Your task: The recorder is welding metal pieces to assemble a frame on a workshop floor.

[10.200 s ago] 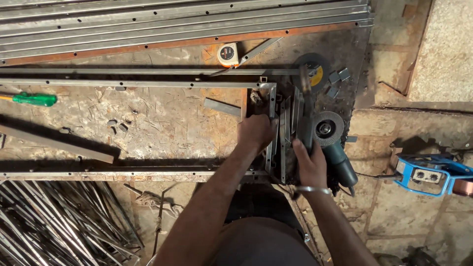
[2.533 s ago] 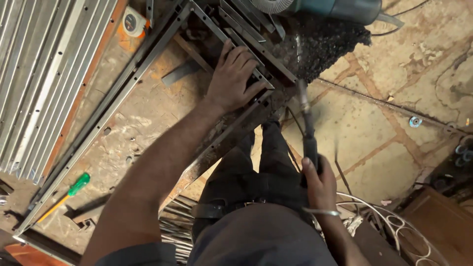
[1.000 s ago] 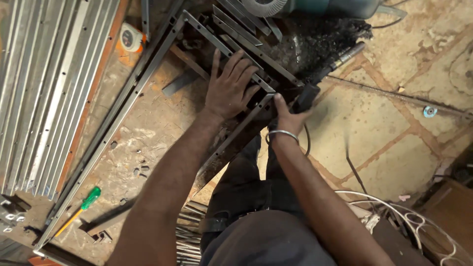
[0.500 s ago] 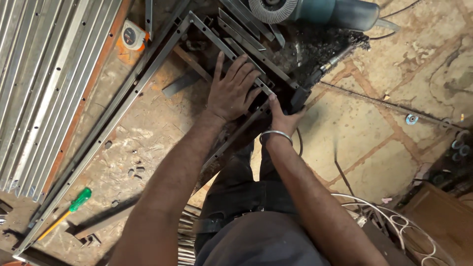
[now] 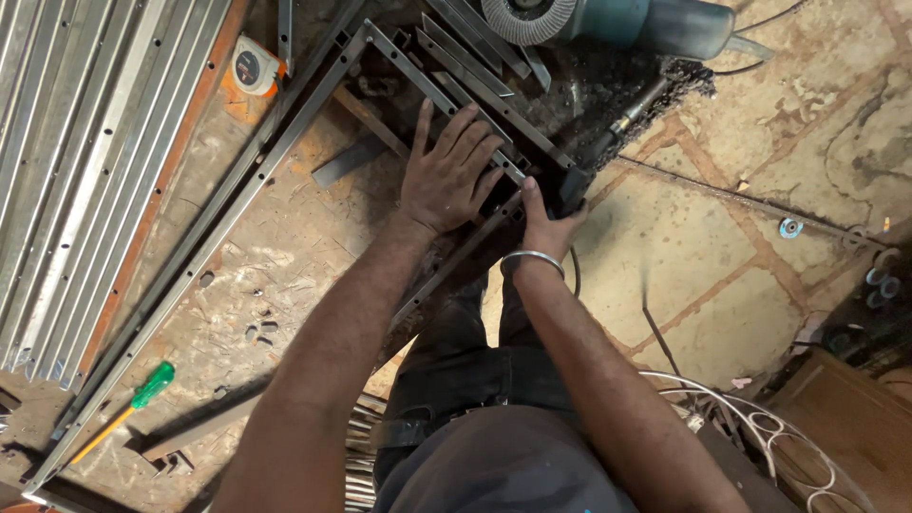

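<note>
Person stands over a metal frame (image 5: 285,142) of thin perforated steel bars lying on a dusty stone floor (image 5: 722,237). Left hand (image 5: 446,171) lies flat on the frame's corner, palm down, fingers spread wide, pressing the bars at the joint. Right hand (image 5: 549,220), steel bangle (image 5: 532,258) on the wrist, grips a dark tool handle (image 5: 594,152) just beside the same corner, fingers closed round it, thumb pointing up along the bar. What kind of tool it is, cannot tell; a thin cable (image 5: 655,332) runs off below it across the floor.

Frame's long side runs diagonally from the lower left up to the corner under the hands. Angle grinder (image 5: 608,21) with a flap disc lies at the top edge, near but apart from the hands. Tape measure (image 5: 249,66), orange and white, sits on the floor just left of the frame's upper bar. Stack of long steel profiles (image 5: 76,142) fills the left side. Green-handled screwdriver (image 5: 128,408) lies at lower left, just beside the frame's long bar. Coil of white wire (image 5: 760,427) at lower right, well apart. Thin steel rods (image 5: 356,456) show beneath the person's legs.
</note>
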